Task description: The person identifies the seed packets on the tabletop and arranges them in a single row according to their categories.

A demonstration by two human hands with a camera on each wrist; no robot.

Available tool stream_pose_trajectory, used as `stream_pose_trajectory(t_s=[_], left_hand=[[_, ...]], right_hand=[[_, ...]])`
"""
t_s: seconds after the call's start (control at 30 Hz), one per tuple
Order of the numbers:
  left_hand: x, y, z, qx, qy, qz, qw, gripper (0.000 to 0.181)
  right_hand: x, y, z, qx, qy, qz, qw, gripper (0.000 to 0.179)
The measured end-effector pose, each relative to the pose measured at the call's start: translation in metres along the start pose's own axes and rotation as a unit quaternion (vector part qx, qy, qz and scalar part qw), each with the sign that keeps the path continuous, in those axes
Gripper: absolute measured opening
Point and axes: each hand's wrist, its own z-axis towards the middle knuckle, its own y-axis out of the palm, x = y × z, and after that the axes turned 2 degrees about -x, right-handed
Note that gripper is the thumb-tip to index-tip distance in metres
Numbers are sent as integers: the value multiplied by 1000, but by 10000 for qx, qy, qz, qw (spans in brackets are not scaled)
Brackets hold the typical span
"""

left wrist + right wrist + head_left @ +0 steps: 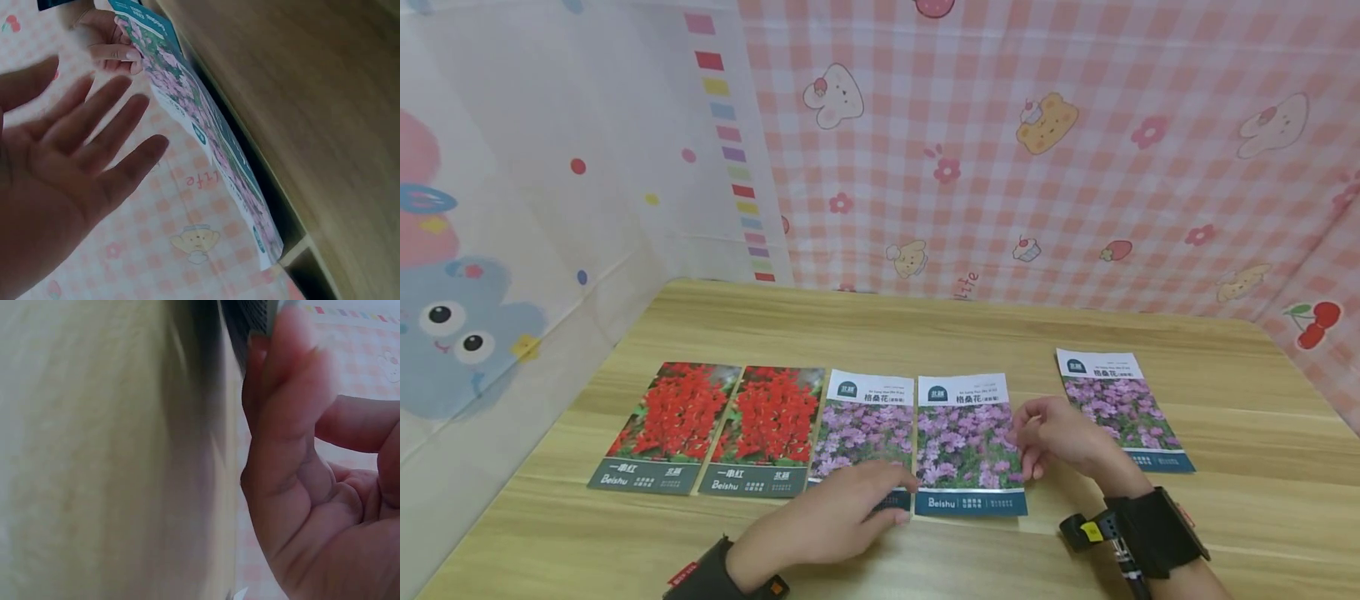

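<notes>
My right hand (1063, 437) is at the right edge of a pink-flower seed packet (970, 446) with a white top and blue bottom band. Its fingertips pinch that edge, as the right wrist view shows the packet's corner (265, 315) between them. My left hand (831, 512) hovers palm down over the lower part of another pink-flower packet (868, 417), hiding much of its bottom band. Spread and nearly straight, the left fingers (119, 128) hold nothing in the left wrist view.
Two red-flower packets (673, 412) lie side by side at the left of the wooden table (925, 329). A third pink-flower packet (1123, 408) lies apart on the right, behind my right wrist. Patterned cloth (985, 217) hangs behind the table.
</notes>
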Motion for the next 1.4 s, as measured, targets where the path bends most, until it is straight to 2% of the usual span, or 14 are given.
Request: stream_pose_trajectory(t_s=[0.07, 0.13, 0.33, 0.6, 0.93, 1.23, 1.4], left_hand=[[1, 3, 0, -132, 315, 363, 9988, 26], [3, 6, -1, -237, 486, 693, 9961, 25], [5, 10, -3, -580, 364, 1158, 9909, 28], [2, 13, -4, -786, 433, 1222, 9884, 26], [2, 12, -4, -1054, 331, 1191, 9867, 34], [3, 12, -4, -1054, 326, 1322, 9851, 35], [4, 12, -4, -1067, 322, 1301, 9852, 34]], right_hand=[[1, 0, 1, -29, 82, -6, 10000, 10], [2, 1, 1, -58, 143, -22, 9999, 10], [3, 2, 2, -142, 241, -76, 9996, 10], [2, 3, 1, -102, 306, -170, 9993, 11], [3, 4, 1, -98, 368, -276, 9989, 13], [-3, 7, -1, 2, 507, -371, 9980, 13], [-3, 4, -2, 51, 443, -483, 9978, 15]])
